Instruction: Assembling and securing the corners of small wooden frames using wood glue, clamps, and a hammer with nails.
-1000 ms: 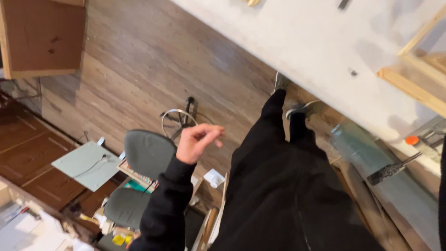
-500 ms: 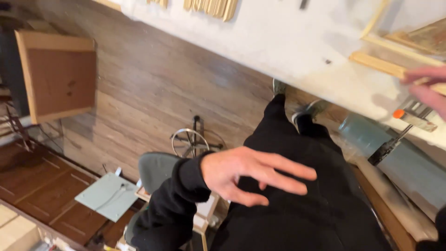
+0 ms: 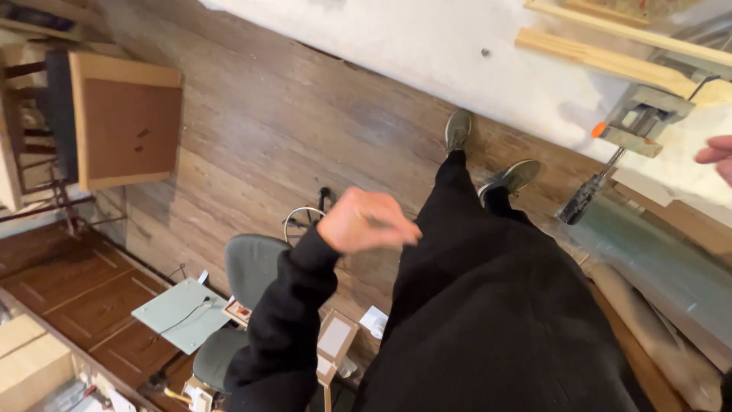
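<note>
I see the white workbench along the top, with a metal clamp fixed at its edge. My left hand hangs in mid-air over the wooden floor, fingers curled and holding nothing. My right hand shows only fingertips near the clamp; I cannot tell its grip.

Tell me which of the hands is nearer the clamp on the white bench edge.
Right. The right hand hovers just beside the clamp; the left hand hangs empty above the floor, well away.
</note>
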